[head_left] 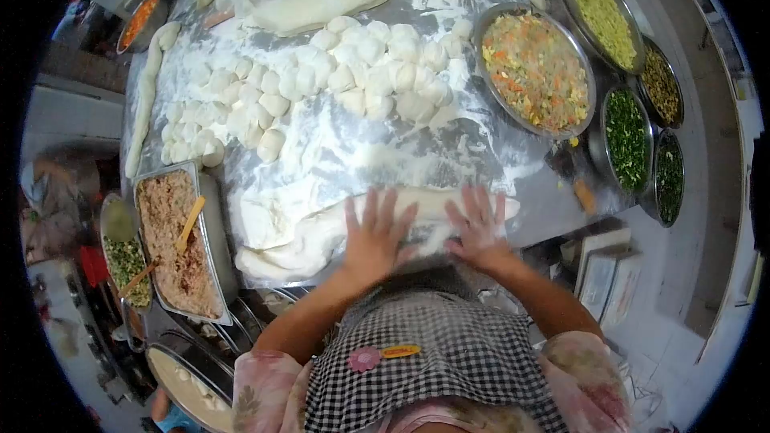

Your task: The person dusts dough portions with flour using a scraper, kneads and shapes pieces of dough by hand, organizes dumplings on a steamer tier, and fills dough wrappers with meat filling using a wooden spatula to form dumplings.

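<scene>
Both hands (373, 236) (483, 234) spread on dough (431, 203)

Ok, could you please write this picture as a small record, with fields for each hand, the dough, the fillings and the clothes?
Left hand: open, fingers spread on the long dough roll
Right hand: open, fingers spread on the roll, near its right end
Small dough pieces: many, grouped beyond the roll on the floury table
Filling at left: pinkish-brown filling in a tray, a utensil resting in it
Filling at right: mixed filling in a large bowl; chopped greens beside it
Clothes: checked apron, flowered top
</scene>
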The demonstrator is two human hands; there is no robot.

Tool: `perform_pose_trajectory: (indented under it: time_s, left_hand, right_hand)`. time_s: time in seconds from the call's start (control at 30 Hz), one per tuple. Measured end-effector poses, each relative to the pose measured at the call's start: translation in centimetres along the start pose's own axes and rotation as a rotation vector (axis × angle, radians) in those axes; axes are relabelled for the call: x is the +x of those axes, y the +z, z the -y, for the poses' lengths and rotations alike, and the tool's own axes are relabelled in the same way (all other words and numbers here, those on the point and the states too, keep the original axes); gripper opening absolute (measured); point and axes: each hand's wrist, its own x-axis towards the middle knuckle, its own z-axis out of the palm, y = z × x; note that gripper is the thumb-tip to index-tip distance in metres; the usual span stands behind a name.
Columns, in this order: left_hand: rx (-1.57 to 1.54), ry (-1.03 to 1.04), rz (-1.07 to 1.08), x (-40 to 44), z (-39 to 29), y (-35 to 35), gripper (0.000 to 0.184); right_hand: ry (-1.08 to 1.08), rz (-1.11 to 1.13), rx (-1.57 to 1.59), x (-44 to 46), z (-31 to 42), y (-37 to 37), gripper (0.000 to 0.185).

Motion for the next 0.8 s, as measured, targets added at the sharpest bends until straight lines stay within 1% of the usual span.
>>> perform_pose_trajectory:
  time_s: [0.07, 0.1, 0.13, 0.17, 0.23, 0.27, 0.3, 0.33, 0.37, 0.4, 0.43, 0.47, 0.5, 0.57, 0.63, 0.7, 0.73, 0.77, 0.8]
  left_hand:
    - [0.116, -0.092, -0.064, 3.9, 1.6, 0.1, 0.071]
    - [0.084, -0.212, -0.006, 5.9, 2.3, -1.5, 0.071]
    - [0.167, -0.295, -0.106, 7.4, 3.4, -1.2, 0.075]
    - [0.163, -0.318, -0.177, 8.5, 3.9, -0.6, 0.075]
    - [0.187, -0.388, -0.338, 9.5, 5.8, 0.0, 0.076]
    - [0.079, -0.35, -0.192, 8.8, 6.4, 0.0, 0.078]
    - [-0.023, -0.337, -0.052, 7.8, 5.5, -0.2, 0.081]
    - [-0.032, -0.262, -0.153, 6.5, 3.0, -1.9, 0.081]
    - [-0.339, -0.286, -0.131, 6.1, 3.0, 0.5, 0.072]
    - [-0.029, -0.124, -0.474, 5.6, 1.2, 4.1, 0.062]
    - [-0.099, -0.071, -0.206, 5.9, -0.9, 1.5, 0.059]
    - [-0.358, 0.007, -0.258, 7.1, -2.3, 5.6, 0.061]
    - [-0.262, 0.177, -0.395, 7.7, -3.3, 7.1, 0.06]
    - [-0.263, 0.196, -0.028, 9.4, -6.2, 3.3, 0.051]
    - [-0.13, 0.308, -0.312, 12.1, -8.7, 7.3, 0.038]
    - [-0.124, 0.296, -0.091, 15.1, -9.7, 7.8, 0.033]
    - [-0.131, 0.295, 0.014, 15.7, -10.4, 7.6, 0.031]
    - [-0.221, 0.273, -0.031, 15.7, -10.4, 7.8, 0.03]
    - [-0.305, 0.249, -0.076, 15.5, -10.0, 8.1, 0.029]
  right_hand:
    - [0.083, -0.018, -0.008, 3.3, -0.9, -0.1, 0.077]
    - [0.132, -0.037, 0.012, 5.9, -1.9, -0.4, 0.076]
    - [0.162, -0.14, -0.025, 8.6, -3.2, -0.8, 0.075]
    - [0.187, -0.246, -0.063, 10.2, -4.1, -1.2, 0.073]
    - [0.28, -0.088, 0.033, 10.9, -4.2, -3.2, 0.071]
    - [0.279, -0.03, 0.097, 12.5, -3.8, -3.9, 0.07]
    - [0.115, -0.083, 0.243, 11.0, -4.9, -1.5, 0.07]
    - [0.104, -0.007, 0.214, 9.4, -3.4, -2.6, 0.07]
    - [0.086, -0.013, 0.163, 8.2, -2.0, -2.7, 0.07]
    - [-0.046, -0.041, 0.113, 5.2, -2.6, -1.7, 0.072]
    - [-0.023, 0.043, 0.169, 2.9, -2.1, -2.5, 0.07]
    - [0.104, 0.167, 0.208, 1.6, -0.8, -4.3, 0.069]
    - [0.177, 0.154, 0.337, 0.3, -2.0, -3.5, 0.068]
    - [0.231, -0.106, 0.061, -1.5, -4.3, -2.1, 0.061]
    - [0.398, -0.296, 1.084, -2.8, -5.7, -0.3, 0.053]
    - [0.399, -0.343, 1.346, -2.4, -7.6, 2.5, 0.046]
    - [0.339, -0.327, 1.064, -2.4, -8.1, 3.2, 0.044]
    - [0.281, -0.309, 0.781, -2.4, -9.0, 3.8, 0.043]
    - [0.334, -0.339, 0.894, -1.8, -9.4, 2.9, 0.04]
